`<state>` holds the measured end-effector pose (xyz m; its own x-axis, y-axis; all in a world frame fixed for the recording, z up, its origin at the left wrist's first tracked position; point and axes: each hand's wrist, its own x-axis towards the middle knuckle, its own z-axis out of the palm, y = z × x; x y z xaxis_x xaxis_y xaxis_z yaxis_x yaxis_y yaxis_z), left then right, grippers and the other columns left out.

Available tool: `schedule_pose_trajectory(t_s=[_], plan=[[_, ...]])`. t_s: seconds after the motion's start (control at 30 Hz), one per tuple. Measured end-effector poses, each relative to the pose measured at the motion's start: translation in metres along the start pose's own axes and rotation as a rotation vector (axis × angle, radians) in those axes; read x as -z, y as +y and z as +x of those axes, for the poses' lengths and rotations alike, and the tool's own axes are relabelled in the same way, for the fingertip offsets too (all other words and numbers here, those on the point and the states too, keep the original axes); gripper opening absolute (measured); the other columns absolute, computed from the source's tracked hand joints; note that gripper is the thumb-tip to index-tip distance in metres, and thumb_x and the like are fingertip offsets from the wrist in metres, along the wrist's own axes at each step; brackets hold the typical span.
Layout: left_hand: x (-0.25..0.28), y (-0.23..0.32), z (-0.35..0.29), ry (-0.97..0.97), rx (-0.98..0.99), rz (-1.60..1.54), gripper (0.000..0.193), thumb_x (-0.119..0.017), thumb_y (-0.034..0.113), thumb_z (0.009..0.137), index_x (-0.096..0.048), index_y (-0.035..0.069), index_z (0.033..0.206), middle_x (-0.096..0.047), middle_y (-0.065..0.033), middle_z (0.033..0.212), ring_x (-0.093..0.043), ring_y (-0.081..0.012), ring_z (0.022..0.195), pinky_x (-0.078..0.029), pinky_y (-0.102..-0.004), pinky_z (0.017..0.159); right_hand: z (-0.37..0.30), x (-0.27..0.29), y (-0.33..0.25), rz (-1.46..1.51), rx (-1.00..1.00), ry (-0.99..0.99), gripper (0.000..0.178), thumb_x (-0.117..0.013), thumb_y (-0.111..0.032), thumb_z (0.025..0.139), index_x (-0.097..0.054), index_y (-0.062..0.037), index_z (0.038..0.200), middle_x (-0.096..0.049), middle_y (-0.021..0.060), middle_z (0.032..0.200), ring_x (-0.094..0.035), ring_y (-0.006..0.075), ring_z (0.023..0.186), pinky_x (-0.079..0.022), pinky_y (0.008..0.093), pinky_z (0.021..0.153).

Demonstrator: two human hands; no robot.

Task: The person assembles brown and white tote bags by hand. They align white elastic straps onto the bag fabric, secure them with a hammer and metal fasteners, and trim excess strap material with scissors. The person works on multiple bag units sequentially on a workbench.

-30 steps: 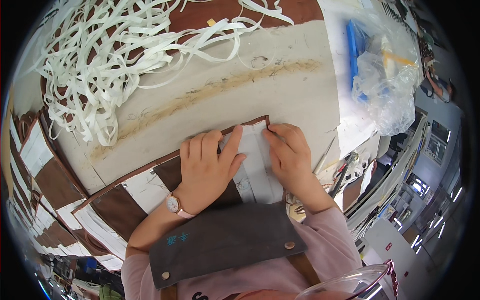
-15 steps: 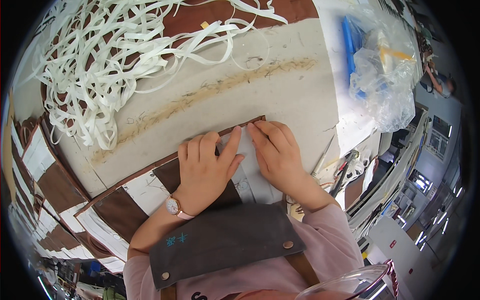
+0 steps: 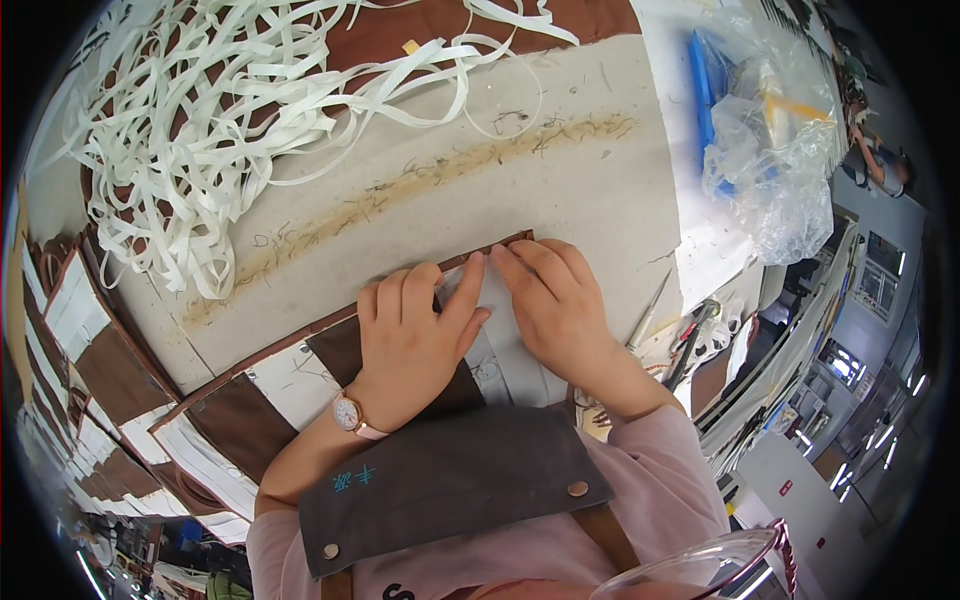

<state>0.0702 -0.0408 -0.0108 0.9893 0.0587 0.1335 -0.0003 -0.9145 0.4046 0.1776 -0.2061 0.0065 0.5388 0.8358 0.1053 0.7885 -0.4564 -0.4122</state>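
Observation:
A fabric panel with brown and white sections (image 3: 245, 425) lies along the near side of the table, with a narrow brown strip (image 3: 330, 320) running along its far edge. My left hand (image 3: 410, 335), with a watch (image 3: 347, 412) on its wrist, rests on the panel. Its index finger stretches to the strip, and its thumb stands apart. Beside it, my right hand (image 3: 555, 305) has its fingers close together at the strip's right end. Both index fingertips almost meet there. A pale grey piece (image 3: 500, 340) shows between the hands.
A tangled heap of white tape (image 3: 200, 130) covers the far left, partly over brown material (image 3: 480, 22). Clear plastic bags (image 3: 775, 170) and a blue object (image 3: 700, 95) lie at the far right. Several tools (image 3: 690, 345) sit right of my hand. Patterned panels (image 3: 125, 370) stretch leftward.
My right hand has shifted very slightly to the right and its fingertips stay at the strip. The left hand keeps almost the same place.

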Motion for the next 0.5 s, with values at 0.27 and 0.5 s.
schedule_pose_trajectory(t_s=[0.27, 0.5], plan=[[-0.0003, -0.0013, -0.0013, 0.012, -0.001, -0.055, 0.054, -0.078, 0.03, 0.079, -0.063, 0.016, 0.129, -0.048, -0.0073, 0.109, -0.049, -0.0259, 0.101, -0.039, -0.0424, 0.084, 0.0053, 0.0047, -0.0042, -0.054, 0.008, -0.053, 0.045, -0.062, -0.006, 0.075, -0.063, 0.0048, 0.119, -0.058, 0.0145, 0.118, -0.056, 0.0312, 0.108, -0.049, 0.0414, 0.092], [0.0018, 0.0001, -0.0001, 0.0, 0.007, -0.064, 0.056, -0.079, 0.027, 0.078, -0.062, 0.009, 0.128, -0.05, -0.0092, 0.109, -0.049, -0.0273, 0.101, -0.04, -0.0431, 0.083, 0.0028, 0.0002, -0.0043, -0.029, -0.02, -0.021, 0.045, -0.061, -0.006, 0.075, -0.063, 0.0057, 0.119, -0.058, 0.0156, 0.119, -0.056, 0.0317, 0.109, -0.049, 0.0413, 0.094]])
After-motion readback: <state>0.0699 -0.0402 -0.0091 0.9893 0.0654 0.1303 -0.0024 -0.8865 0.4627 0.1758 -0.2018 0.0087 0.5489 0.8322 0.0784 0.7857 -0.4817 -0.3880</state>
